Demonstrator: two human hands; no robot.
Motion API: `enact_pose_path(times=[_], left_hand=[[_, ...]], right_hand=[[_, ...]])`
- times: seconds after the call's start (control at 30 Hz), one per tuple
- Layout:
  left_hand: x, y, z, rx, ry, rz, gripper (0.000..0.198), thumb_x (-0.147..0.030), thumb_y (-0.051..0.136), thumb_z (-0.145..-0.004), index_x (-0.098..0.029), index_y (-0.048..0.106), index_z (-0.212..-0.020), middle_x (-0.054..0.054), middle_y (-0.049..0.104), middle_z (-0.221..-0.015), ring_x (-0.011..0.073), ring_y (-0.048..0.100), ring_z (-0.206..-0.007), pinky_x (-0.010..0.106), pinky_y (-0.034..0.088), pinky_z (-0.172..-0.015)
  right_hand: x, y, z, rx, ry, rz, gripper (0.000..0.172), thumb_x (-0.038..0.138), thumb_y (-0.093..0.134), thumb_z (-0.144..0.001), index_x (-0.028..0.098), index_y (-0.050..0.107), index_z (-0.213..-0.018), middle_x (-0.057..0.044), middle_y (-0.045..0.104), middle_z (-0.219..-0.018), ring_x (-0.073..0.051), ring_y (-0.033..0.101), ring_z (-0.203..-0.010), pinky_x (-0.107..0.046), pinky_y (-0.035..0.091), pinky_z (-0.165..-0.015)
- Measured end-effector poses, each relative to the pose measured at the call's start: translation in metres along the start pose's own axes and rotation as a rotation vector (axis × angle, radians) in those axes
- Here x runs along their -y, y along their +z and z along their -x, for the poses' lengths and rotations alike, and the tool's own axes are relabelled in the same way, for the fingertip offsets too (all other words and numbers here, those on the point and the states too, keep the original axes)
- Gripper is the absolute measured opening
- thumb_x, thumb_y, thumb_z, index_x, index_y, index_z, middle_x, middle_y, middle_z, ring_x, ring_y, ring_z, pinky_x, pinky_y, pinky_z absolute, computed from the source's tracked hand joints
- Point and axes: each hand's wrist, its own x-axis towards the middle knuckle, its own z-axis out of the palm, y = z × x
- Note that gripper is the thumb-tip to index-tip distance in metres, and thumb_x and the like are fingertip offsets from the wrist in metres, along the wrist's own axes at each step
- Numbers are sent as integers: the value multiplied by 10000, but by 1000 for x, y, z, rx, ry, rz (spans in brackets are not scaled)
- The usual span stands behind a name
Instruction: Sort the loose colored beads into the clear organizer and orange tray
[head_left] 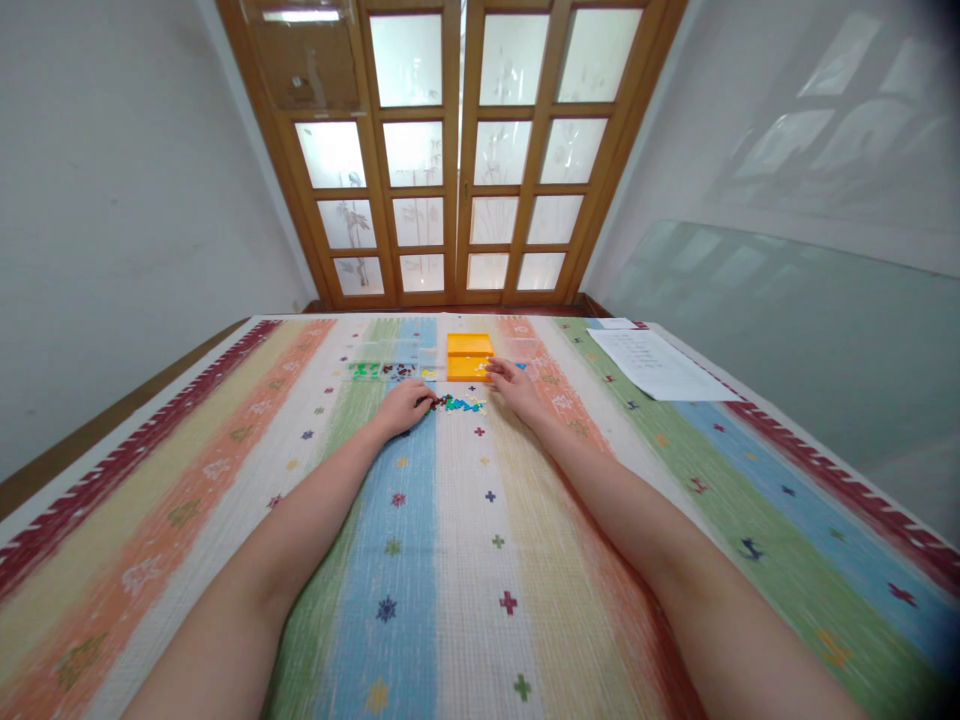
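Observation:
My left hand [407, 405] rests on the cloth with its fingers pinched together at the left end of a row of small pieces. Brown pieces [441, 402] touch or nearly touch its fingertips; anything inside the pinch is too small to make out. Blue pieces [466, 406] continue the row to the right. My right hand [514, 385] is at the right edge of an open orange box [470, 343], its fingers curved and slightly apart. Nothing visible lies between them. A few small pale pieces sit in the box's front half, close to those fingertips.
Clear compartments left of the box hold green pieces [365, 371], dark brown pieces [400, 371] and yellow pieces [428, 373]. Part of a blue piece [521, 367] shows behind my right hand. A printed sheet [652, 365] lies on the striped tablecloth [465, 560] at the right.

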Motion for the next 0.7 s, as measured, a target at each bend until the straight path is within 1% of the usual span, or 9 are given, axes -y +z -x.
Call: enact_pose_path(times=[0.07, 0.13, 0.2, 0.3, 0.4, 0.5, 0.63, 0.7], left_hand=[[0, 0, 0, -6, 1, 9, 210, -233, 567, -982, -221, 776, -1004, 65, 729, -1010, 224, 651, -1014, 373, 506, -953], [-1, -1, 0, -5, -2, 18, 211, -229, 569, -981, -223, 778, -1004, 66, 731, -1012, 223, 653, -1014, 374, 507, -955], [-2, -2, 0, 0, -3, 25, 213, -227, 569, -982, -224, 780, -1008, 66, 734, -1016, 224, 655, -1016, 375, 508, -957], [-5, -4, 0, 5, -4, 29, 214, -225, 569, -982, -220, 781, -1012, 67, 736, -1018, 223, 658, -1012, 373, 509, -953], [-6, -5, 0, 4, -7, 22, 215, -224, 568, -983, -219, 781, -1013, 65, 734, -1014, 222, 659, -1010, 371, 509, -955], [-5, -4, 0, 0, -9, 9, 213, -226, 569, -982, -217, 780, -1003, 65, 733, -1004, 224, 659, -1006, 374, 510, -954], [-3, -2, 0, -7, -1, 5, 212, -236, 568, -982, -220, 778, -1003, 63, 730, -995, 224, 658, -1004, 375, 510, -950], [-3, -2, 0, -9, 1, 7, 213, -237, 564, -983, -220, 776, -1000, 62, 726, -987, 222, 655, -998, 372, 509, -943]], right_hand=[[-3, 1, -1, 18, 37, -43, 438, 265, 557, -892, 226, 654, -1317, -119, 705, -1287, -219, 695, -1088, -410, 593, -900], [-3, 1, -1, 5, 41, -39, 437, 271, 552, -903, 221, 654, -1324, -126, 697, -1311, -222, 699, -1083, -411, 594, -896], [0, -1, 0, -15, 9, 21, 385, 265, 550, -912, 215, 689, -1267, -117, 713, -1285, -221, 697, -1084, -414, 577, -936], [6, -3, 5, -12, -72, 179, 262, 253, 552, -927, 207, 754, -1088, -89, 763, -1149, -221, 694, -1065, -408, 539, -989], [13, -2, 10, 62, -150, 318, 213, 236, 562, -943, 201, 768, -982, -73, 779, -1037, -216, 697, -974, -368, 535, -926], [20, 2, 16, 160, -231, 463, 193, 221, 582, -959, 198, 772, -985, -76, 775, -1013, -212, 688, -926, -334, 517, -861], [29, 9, 25, 299, -328, 641, 171, 236, 617, -979, 187, 765, -1049, -97, 759, -1057, -217, 671, -973, -325, 487, -885], [34, 13, 29, 325, -362, 699, 197, 259, 625, -990, 181, 752, -1119, -111, 744, -1123, -223, 656, -1034, -329, 474, -919]])
